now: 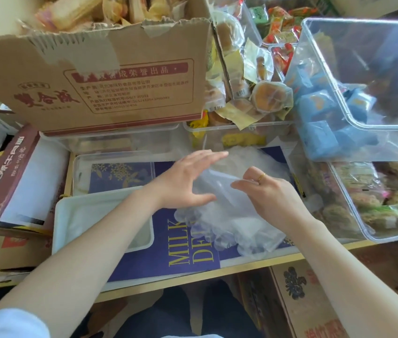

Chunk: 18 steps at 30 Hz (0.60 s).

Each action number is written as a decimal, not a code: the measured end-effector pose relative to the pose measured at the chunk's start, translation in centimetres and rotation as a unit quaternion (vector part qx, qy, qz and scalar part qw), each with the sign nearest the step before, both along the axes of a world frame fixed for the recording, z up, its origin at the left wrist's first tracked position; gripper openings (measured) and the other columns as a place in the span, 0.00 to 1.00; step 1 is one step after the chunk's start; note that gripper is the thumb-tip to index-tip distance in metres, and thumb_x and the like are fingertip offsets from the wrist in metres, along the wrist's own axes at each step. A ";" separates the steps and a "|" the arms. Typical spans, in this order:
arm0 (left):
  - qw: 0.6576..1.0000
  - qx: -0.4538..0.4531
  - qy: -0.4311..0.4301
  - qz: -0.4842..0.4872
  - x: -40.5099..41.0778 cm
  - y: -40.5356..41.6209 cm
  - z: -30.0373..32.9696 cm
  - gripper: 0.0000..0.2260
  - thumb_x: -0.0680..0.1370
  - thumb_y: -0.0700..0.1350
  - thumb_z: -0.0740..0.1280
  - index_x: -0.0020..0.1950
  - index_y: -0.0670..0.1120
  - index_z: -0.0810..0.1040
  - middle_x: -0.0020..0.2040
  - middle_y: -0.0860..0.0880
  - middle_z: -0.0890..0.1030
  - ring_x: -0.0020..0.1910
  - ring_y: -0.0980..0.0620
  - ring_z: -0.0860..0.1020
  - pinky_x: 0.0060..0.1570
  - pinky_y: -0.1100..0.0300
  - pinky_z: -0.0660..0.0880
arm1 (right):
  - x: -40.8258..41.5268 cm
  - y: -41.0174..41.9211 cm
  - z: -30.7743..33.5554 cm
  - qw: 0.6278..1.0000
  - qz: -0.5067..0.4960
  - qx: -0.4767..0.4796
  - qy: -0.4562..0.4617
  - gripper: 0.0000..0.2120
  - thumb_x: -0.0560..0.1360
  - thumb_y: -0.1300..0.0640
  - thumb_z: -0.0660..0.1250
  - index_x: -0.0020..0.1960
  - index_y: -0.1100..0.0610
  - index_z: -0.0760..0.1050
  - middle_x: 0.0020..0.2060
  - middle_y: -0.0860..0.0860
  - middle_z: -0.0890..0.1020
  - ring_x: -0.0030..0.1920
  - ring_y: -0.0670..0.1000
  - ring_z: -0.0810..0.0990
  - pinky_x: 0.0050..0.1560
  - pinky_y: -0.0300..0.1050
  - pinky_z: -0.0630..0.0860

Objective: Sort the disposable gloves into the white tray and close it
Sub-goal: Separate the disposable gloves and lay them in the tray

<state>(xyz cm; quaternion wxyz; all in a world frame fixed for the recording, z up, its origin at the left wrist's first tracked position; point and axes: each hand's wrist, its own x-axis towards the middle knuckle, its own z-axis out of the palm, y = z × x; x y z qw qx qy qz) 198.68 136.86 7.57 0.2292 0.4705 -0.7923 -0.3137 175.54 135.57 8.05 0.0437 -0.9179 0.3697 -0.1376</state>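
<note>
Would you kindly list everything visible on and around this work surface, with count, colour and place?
disposable gloves: one pile, clear, centre, on the purple box
white tray: one, white, left of the gloves
clear lid: one, transparent, behind the tray
purple box: one, purple with yellow lettering, under tray and gloves
cardboard box: one, brown, rear left, holding snacks
clear bins: several, transparent, rear and right, holding packaged snacks
left hand: one, fingers straight, over the gloves
right hand: one, ringed, grip pinching a glove edge
</note>
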 end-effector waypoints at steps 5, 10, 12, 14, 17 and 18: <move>0.979 -0.134 -0.149 -0.047 0.0 -2.8 -0.3 0.22 0.72 0.40 0.67 0.65 0.53 0.73 0.57 0.52 0.79 0.66 0.49 0.71 0.72 0.51 0.54 | -2.4 -1.0 -0.2 0.997 0.026 0.028 -0.063 0.12 0.68 0.70 0.69 0.47 0.57 0.82 0.39 0.52 0.76 0.24 0.54 0.69 0.21 0.42 0.70; 0.904 -0.398 -0.155 0.026 -0.6 -2.4 -1.0 0.10 0.72 0.31 0.66 0.42 0.46 0.73 0.39 0.47 0.79 0.40 0.47 0.76 0.48 0.54 0.68 | -3.7 -2.0 -0.1 0.913 -0.094 0.250 -0.309 0.13 0.73 0.70 0.67 0.48 0.54 0.81 0.39 0.49 0.74 0.37 0.42 0.72 0.36 0.29 0.67; 0.900 -0.402 -0.164 0.046 -0.6 -1.5 -1.6 0.10 0.72 0.30 0.64 0.42 0.46 0.74 0.41 0.47 0.79 0.43 0.48 0.73 0.48 0.54 0.67 | -3.9 -2.3 0.1 0.861 -0.133 0.317 -0.374 0.15 0.73 0.70 0.67 0.46 0.50 0.81 0.39 0.52 0.74 0.37 0.41 0.72 0.35 0.30 0.67; 0.915 -0.347 -0.206 0.024 -0.4 -1.0 -2.2 0.09 0.71 0.34 0.60 0.38 0.46 0.78 0.41 0.48 0.80 0.46 0.48 0.72 0.49 0.53 0.68 | -4.0 -2.5 0.1 0.857 -0.132 0.337 -0.367 0.14 0.73 0.69 0.67 0.47 0.51 0.81 0.39 0.54 0.74 0.38 0.42 0.72 0.36 0.30 0.67; 0.958 -0.210 -0.189 0.043 -0.7 -0.8 -2.4 0.11 0.69 0.44 0.57 0.35 0.45 0.79 0.40 0.49 0.79 0.45 0.48 0.75 0.47 0.49 0.74 | -4.1 -2.9 -0.1 0.892 -0.109 0.312 -0.309 0.12 0.73 0.69 0.67 0.49 0.55 0.82 0.38 0.47 0.73 0.39 0.41 0.73 0.37 0.29 0.67; 0.972 -0.166 -0.141 0.092 -1.1 -0.8 -1.9 0.12 0.70 0.46 0.57 0.37 0.44 0.78 0.41 0.50 0.78 0.45 0.49 0.75 0.46 0.50 0.74 | -4.1 -3.1 -0.1 0.907 -0.094 0.289 -0.291 0.12 0.73 0.69 0.68 0.50 0.56 0.82 0.38 0.45 0.73 0.39 0.42 0.73 0.38 0.30 0.68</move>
